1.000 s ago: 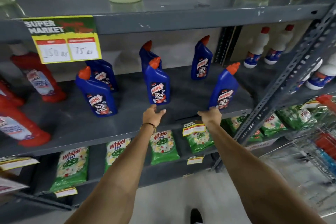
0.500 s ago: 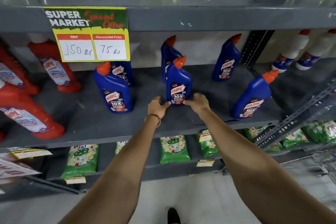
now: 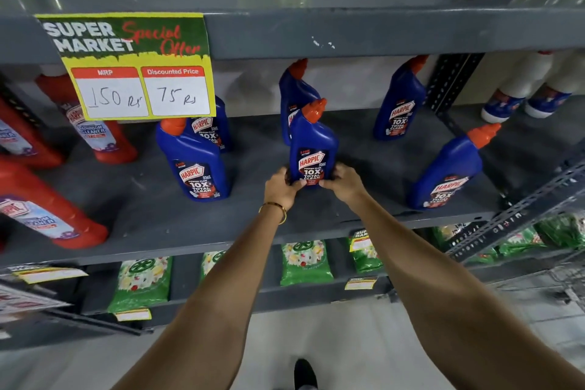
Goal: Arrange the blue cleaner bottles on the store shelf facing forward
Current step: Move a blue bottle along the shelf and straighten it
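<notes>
Several blue cleaner bottles with orange caps stand on the grey shelf (image 3: 364, 212). The middle front bottle (image 3: 313, 142) faces me, and both hands grip its base: my left hand (image 3: 280, 187) on its left side, my right hand (image 3: 343, 182) on its right. Right behind it stands another blue bottle (image 3: 294, 92), partly hidden. A front left bottle (image 3: 193, 161) shows its label, with one more (image 3: 213, 130) behind it under the price card. A back right bottle (image 3: 399, 101) and a front right bottle (image 3: 449, 171) lean in the wide view.
Red cleaner bottles (image 3: 57, 218) fill the shelf's left part. White bottles (image 3: 519, 95) stand at the far right behind a slanted metal upright (image 3: 519, 212). A price card (image 3: 133, 63) hangs from the upper shelf. Green detergent packs (image 3: 305, 263) lie on the lower shelf.
My right hand left the front right bottle and came to the middle front bottle. Both hands have closed on its base. The view moved closer to the shelf.
</notes>
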Motion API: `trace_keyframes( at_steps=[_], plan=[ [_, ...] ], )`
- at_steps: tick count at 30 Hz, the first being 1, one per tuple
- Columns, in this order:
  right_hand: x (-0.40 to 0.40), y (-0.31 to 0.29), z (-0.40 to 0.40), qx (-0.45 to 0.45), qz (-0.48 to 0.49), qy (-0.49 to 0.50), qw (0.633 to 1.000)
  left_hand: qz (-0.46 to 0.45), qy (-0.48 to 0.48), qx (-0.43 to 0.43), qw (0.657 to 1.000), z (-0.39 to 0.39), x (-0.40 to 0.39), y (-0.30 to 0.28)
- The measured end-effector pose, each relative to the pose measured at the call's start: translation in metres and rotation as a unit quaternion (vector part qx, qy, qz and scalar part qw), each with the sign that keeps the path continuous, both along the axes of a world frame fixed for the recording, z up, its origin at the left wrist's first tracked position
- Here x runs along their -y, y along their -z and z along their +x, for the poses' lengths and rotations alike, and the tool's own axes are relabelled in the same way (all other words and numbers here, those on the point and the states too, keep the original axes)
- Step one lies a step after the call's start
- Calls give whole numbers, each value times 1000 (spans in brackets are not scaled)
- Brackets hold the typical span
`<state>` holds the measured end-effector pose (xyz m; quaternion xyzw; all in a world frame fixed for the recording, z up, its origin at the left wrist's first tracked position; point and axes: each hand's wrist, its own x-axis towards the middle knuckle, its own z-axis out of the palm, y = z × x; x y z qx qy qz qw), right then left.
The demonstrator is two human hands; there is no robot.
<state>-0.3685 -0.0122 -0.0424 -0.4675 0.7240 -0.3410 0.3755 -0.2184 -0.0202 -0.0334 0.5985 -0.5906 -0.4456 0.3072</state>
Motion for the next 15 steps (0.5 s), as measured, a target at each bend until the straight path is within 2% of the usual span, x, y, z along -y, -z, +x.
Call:
trace_keyframes(
  at_steps=[15],
  plan=[
    [-51, 8, -1, -25, 2, -10, 1000, 7, 7, 13, 1000, 10, -50, -2]
  ],
)
